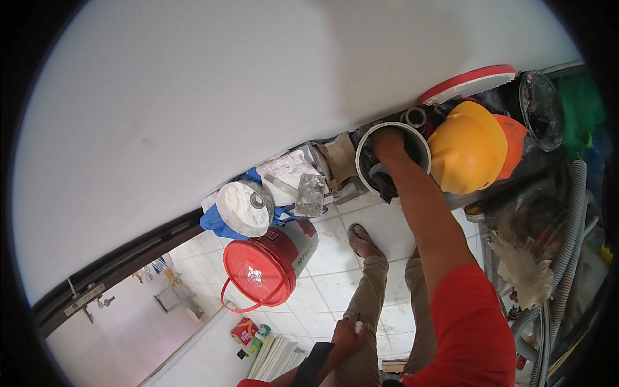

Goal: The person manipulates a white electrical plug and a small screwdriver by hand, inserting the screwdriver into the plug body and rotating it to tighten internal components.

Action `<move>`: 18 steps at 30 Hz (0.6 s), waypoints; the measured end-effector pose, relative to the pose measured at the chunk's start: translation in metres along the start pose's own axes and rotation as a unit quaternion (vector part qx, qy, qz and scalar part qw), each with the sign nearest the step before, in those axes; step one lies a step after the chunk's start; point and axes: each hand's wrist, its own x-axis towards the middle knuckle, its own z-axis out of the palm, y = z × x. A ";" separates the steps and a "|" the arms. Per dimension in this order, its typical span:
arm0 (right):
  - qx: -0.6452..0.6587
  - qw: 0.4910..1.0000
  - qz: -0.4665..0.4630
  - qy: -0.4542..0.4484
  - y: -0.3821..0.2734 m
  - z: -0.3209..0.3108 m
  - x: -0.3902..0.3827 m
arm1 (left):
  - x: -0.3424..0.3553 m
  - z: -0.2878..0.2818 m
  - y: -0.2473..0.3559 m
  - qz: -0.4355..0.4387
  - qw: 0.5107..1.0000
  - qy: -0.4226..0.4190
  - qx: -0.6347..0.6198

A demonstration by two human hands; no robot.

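My right hand reaches down inside a white bucket full of dark items I cannot make out; its fingers are hidden. My left hand is low in the view by my left leg, its fingers closed on a small white object. Just right of the bucket lie a yellow hard hat and an orange one behind it. A cardboard piece sits to its left.
Powder-coated tools and a white tub share the ledge along the wall. A red-lidded bucket stands on the tiled floor. Grey hoses run at the right, and a doorway with pale panels is lower left.
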 end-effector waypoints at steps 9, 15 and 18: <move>0.346 0.929 -0.044 0.124 0.010 -0.121 -0.120 | -0.008 0.013 0.003 0.013 0.987 0.145 -0.063; 0.755 0.656 0.007 0.031 -0.017 -0.267 -0.262 | -0.033 -0.069 0.094 -0.001 0.883 0.107 -0.456; 0.801 0.597 -0.051 0.013 -0.048 -0.328 -0.313 | -0.086 -0.143 0.166 0.027 0.682 0.045 -0.730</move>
